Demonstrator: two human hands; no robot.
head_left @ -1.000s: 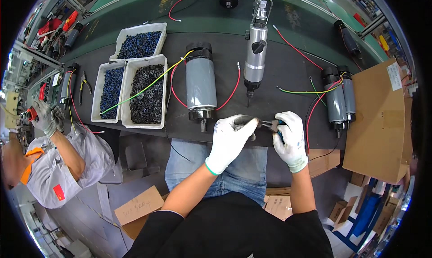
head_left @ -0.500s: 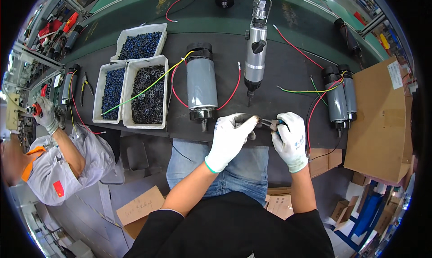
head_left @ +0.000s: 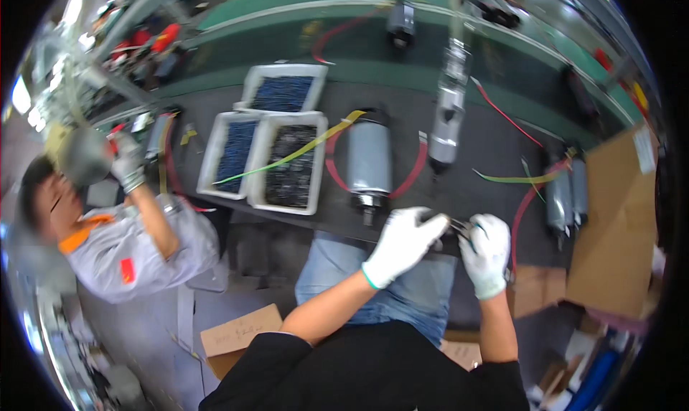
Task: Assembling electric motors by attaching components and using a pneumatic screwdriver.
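My right hand (head_left: 489, 252), in a white glove, is closed on a pair of pliers (head_left: 460, 229) whose jaws point left. My left hand (head_left: 406, 244), gloved the same way, pinches at the jaw tips; whatever small piece lies between its fingers is hidden. Just beyond my left hand a grey cylindrical motor (head_left: 369, 160) lies on the dark bench, its shaft toward me. A yellow-green wire and red wires come off its far end. Over the bench, beyond both hands, hangs a silver power screwdriver (head_left: 448, 120), bit down. The view is blurred.
White bins (head_left: 313, 200) with small blue and black parts stand left of the motor. More motors (head_left: 558, 199) with loose wires lie at the right beside a large cardboard box (head_left: 613, 224). At the left sits a co-worker (head_left: 158, 257). A green conveyor (head_left: 287, 13) runs behind.
The whole view has shifted, so the bench and its things appear farther right and lower, and it has blurred. Both hands keep their hold around the pliers in front of the motor.
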